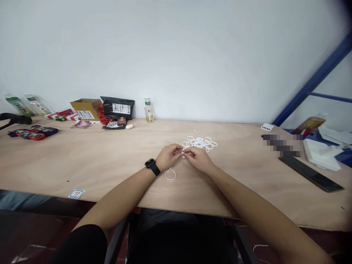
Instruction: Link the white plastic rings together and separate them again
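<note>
My left hand (pixel 169 154), with a black watch on its wrist, meets my right hand (pixel 198 157) over the middle of the table. Fingertips of both are closed in a pinch on a small white plastic piece (pixel 183 155). It looks like part of a ring, but the fingers cover most of it. Just below my left hand, a single white ring (pixel 170 179) with a small tab at its top lies flat on the table. A loose pile of white rings (pixel 202 143) spreads right behind my right hand.
On the wooden table (pixel 110 165), a bottle (pixel 149 112), a black parcel (pixel 118 108) and a yellow box (pixel 85 108) stand along the wall. A dark phone-like slab (pixel 310 173) and a white case (pixel 321 156) lie at right. A numbered label (pixel 76 193) marks the front edge.
</note>
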`<state>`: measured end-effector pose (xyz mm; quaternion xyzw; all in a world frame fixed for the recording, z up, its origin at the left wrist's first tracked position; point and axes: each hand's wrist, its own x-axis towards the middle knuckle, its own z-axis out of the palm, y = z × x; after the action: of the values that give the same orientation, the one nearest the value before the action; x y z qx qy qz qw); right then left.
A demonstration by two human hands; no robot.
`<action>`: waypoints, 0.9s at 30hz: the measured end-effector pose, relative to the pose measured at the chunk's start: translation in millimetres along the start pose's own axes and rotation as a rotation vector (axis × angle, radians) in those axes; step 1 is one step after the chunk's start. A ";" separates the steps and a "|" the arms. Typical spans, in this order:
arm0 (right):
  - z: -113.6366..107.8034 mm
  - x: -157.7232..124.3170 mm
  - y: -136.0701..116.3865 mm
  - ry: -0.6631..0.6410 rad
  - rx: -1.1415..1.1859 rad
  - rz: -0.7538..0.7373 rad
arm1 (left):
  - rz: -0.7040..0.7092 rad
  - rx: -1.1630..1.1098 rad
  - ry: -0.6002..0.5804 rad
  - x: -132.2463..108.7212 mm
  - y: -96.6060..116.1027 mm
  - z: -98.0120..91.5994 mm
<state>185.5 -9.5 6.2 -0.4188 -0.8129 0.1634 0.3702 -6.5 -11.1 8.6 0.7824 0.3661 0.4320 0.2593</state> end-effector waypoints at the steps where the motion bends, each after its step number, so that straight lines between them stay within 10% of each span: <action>1: -0.1 0.0 -0.4 0.002 0.001 -0.005 | 0.002 0.005 0.006 -0.1 0.1 -0.2; 27: -5.4 -0.8 -11.2 0.055 0.051 -0.009 | 0.018 0.037 0.015 1.7 5.9 -5.4</action>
<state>183.5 -17.0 15.9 -0.4099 -0.8000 0.1707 0.4034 -8.4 -12.8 16.3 0.7869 0.3691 0.4333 0.2383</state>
